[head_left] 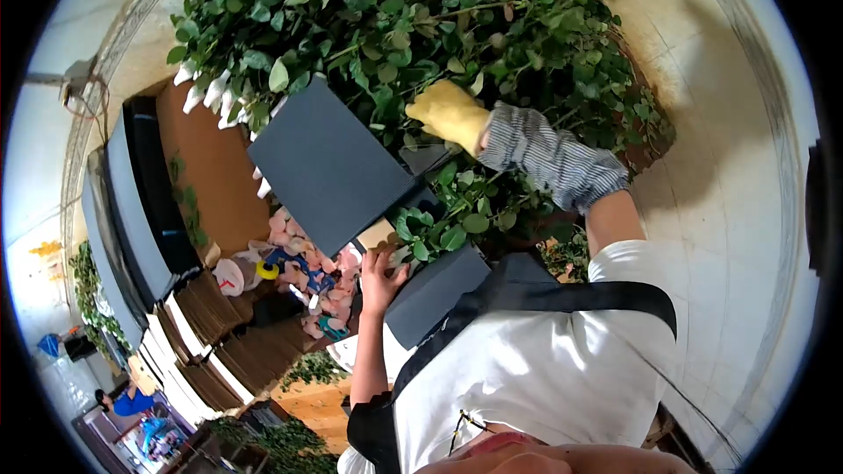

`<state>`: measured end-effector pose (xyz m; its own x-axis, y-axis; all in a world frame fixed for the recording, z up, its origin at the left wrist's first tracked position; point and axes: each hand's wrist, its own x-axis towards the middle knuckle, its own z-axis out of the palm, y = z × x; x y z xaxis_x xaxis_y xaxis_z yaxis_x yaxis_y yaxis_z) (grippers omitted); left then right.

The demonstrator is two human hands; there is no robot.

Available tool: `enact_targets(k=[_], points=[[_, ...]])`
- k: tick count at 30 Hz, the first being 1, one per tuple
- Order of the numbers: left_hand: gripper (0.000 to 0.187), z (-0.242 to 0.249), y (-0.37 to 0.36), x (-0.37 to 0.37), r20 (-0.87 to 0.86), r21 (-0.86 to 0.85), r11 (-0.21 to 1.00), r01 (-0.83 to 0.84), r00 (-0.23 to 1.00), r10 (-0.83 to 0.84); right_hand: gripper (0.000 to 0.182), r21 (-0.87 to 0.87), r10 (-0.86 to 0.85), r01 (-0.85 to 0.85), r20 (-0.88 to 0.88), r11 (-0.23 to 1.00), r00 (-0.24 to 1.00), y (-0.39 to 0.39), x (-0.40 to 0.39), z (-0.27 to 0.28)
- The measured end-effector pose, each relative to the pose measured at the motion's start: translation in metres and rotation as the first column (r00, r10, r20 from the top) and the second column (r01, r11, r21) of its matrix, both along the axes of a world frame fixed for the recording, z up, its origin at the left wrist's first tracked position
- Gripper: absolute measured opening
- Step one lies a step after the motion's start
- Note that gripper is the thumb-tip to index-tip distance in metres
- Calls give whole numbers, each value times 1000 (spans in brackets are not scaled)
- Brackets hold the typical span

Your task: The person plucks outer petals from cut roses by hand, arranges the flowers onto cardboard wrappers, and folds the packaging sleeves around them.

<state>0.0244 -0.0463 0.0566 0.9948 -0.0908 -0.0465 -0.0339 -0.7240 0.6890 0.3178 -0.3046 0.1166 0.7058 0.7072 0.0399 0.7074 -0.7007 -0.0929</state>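
Observation:
My left hand [381,281] is bare, its fingers bent at the lower edge of a dark grey board or box [329,167], near a small tan piece [376,235]; what it grips cannot be made out. A yellow glove covers my right hand [448,114], whose fingers are curled among the leafy green stems [395,26]; anything inside them is hidden. A striped sleeve cover [549,154] wraps that forearm. Below the leaves, a second dark box [436,296] lies against my white shirt and black apron strap.
Pink petals [329,285] and a yellow tape roll [267,270] lie left of my left hand. Stacked cardboard [211,316] and a brown carton [206,158] with dark boards stand at the left. Another person in blue [132,402] is far off at the lower left.

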Motion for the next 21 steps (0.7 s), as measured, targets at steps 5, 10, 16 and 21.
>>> enact_targets(k=[5, 10, 16, 21], points=[[48, -2, 0, 2, 92, -19, 1000, 9, 996, -8, 6, -137, 77, -52, 183, 989, 980, -8, -23, 8], [46, -8, 4, 2, 84, -53, 998, 36, 996, -31, 21, 211, 49, -57, 44, 976, 998, -16, -23, -13], [49, -14, 6, -2, 82, -61, 998, 14, 997, -9, 29, 155, 138, -160, 140, 975, 980, -3, -39, 52], [47, -16, 8, 0, 128, -68, 997, 33, 991, -24, 18, 15, 34, -30, -283, 999, 959, 2, -38, -11]])
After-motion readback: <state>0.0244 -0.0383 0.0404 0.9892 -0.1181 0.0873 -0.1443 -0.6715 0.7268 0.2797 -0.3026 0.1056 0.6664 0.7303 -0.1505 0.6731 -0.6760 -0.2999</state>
